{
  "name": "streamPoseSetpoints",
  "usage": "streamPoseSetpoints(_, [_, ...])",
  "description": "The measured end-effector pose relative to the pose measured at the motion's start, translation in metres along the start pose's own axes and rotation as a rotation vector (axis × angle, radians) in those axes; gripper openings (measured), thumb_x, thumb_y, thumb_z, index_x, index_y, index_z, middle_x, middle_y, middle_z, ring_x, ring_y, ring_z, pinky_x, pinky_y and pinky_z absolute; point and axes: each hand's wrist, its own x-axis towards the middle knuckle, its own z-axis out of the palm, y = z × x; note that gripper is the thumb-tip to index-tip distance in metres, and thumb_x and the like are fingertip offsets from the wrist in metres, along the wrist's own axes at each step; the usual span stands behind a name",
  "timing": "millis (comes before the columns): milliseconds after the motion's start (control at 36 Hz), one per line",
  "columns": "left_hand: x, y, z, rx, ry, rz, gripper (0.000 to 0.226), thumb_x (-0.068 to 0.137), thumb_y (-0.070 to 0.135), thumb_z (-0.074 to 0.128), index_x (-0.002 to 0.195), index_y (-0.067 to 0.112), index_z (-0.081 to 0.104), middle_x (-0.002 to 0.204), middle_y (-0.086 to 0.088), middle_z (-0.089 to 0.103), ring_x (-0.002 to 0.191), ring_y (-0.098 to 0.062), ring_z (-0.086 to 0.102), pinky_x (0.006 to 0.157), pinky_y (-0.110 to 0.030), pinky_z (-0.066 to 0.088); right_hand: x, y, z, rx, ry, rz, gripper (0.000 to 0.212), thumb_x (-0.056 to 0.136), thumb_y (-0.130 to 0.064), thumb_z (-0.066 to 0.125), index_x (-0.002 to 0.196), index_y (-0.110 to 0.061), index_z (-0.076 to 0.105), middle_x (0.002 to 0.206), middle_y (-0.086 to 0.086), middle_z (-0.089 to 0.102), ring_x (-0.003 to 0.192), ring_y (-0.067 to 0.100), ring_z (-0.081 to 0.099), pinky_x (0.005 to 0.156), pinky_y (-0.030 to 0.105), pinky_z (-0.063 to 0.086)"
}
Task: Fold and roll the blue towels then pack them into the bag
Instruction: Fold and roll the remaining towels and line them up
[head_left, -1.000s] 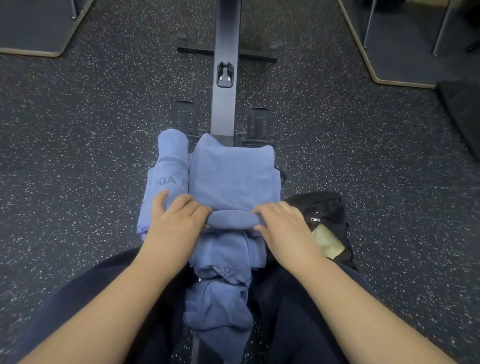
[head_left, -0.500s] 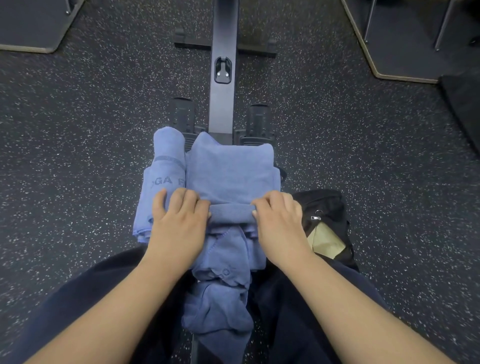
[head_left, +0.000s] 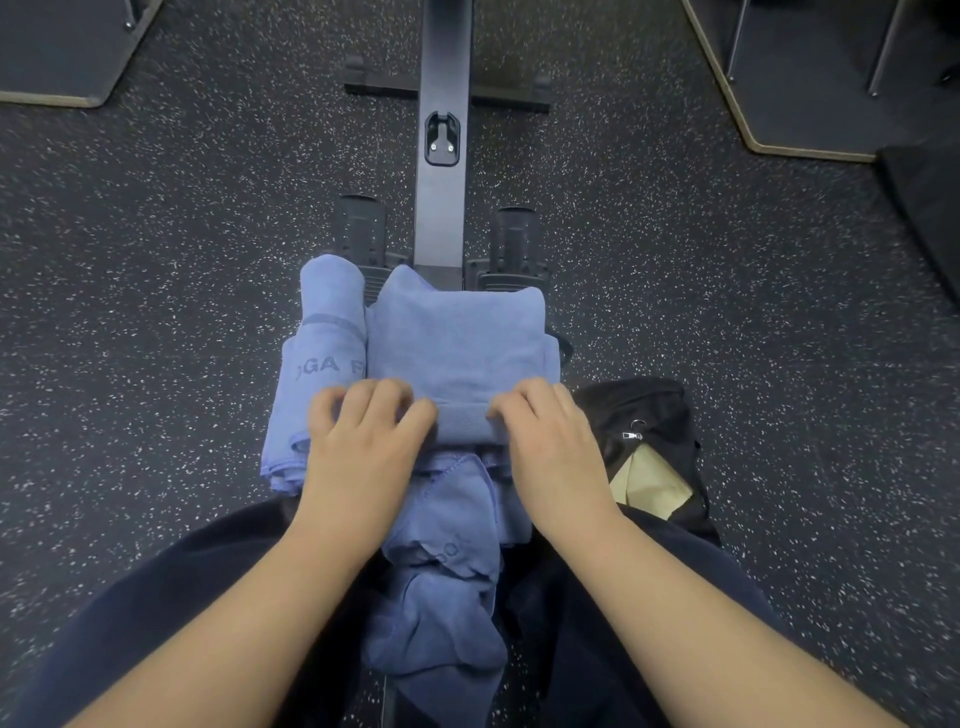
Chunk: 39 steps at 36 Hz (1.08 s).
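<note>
Since 1 second ago the rolled edge of the folded blue towel (head_left: 457, 338) has travelled a little farther from the body, and both hands have moved forward with it; the roll between them looks slightly thicker than before. The left hand (head_left: 363, 447) has its fingers curled over the left end of the roll, and the right hand (head_left: 550, 447) curls over the right end, both gripping the cloth and pressing it down. The flat, unrolled part of this towel lies ahead of the knuckles, its far edge touching the dark central rail (head_left: 440, 130) of what is probably a rowing machine. Just to its left, touching it, lies a rolled towel (head_left: 327, 332) with grey letters reading "GA" on its band. More blue cloth (head_left: 441, 597) hangs crumpled between the person's dark trouser legs (head_left: 171, 613), under the wrists. The floor (head_left: 156, 260) is dark rubber flecked with white. A black bag (head_left: 649, 410) sits on it just right of the right hand, unzipped, with something pale yellow (head_left: 649, 483) showing inside. 2 black footrests (head_left: 361, 228) flank the rail. Raised platforms with pale edges (head_left: 779, 148) occupy the upper corners.
</note>
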Motion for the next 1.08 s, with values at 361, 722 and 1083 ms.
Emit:
streamPoseSetpoints(361, [-0.001, 0.003, 0.001, 0.058, 0.002, 0.024, 0.01, 0.082, 0.02, 0.056, 0.089, 0.018, 0.063, 0.09, -0.001, 0.06, 0.085, -0.025, 0.056, 0.087, -0.041, 0.033, -0.001, 0.002, 0.009, 0.006, 0.028, 0.019, 0.03, 0.069, -0.012, 0.039, 0.09, -0.01, 0.06, 0.089, 0.006, 0.058, 0.082, 0.02, 0.039, 0.072, 0.028, 0.035])
streamPoseSetpoints(722, [0.003, -0.001, 0.004, 0.088, -0.086, 0.01, 0.032, 0.07, 0.009, 0.062, 0.101, 0.016, 0.063, 0.1, -0.002, 0.06, 0.099, -0.025, 0.05, 0.094, -0.043, 0.031, -0.001, 0.01, 0.014, 0.004, -0.015, 0.027, 0.054, 0.06, 0.003, 0.075, 0.108, -0.015, 0.056, 0.105, 0.003, 0.058, 0.097, 0.02, 0.043, 0.081, 0.029, 0.041])
streamPoseSetpoints(1083, [0.009, -0.007, 0.005, 0.078, -0.084, -0.007, 0.028, 0.077, 0.006, 0.051, 0.099, 0.016, 0.065, 0.092, -0.003, 0.06, 0.088, -0.028, 0.059, 0.089, -0.041, 0.031, 0.007, 0.013, 0.017, 0.002, 0.024, -0.023, 0.036, 0.069, -0.001, 0.074, 0.102, -0.01, 0.064, 0.099, 0.004, 0.062, 0.095, 0.021, 0.047, 0.082, 0.029, 0.039])
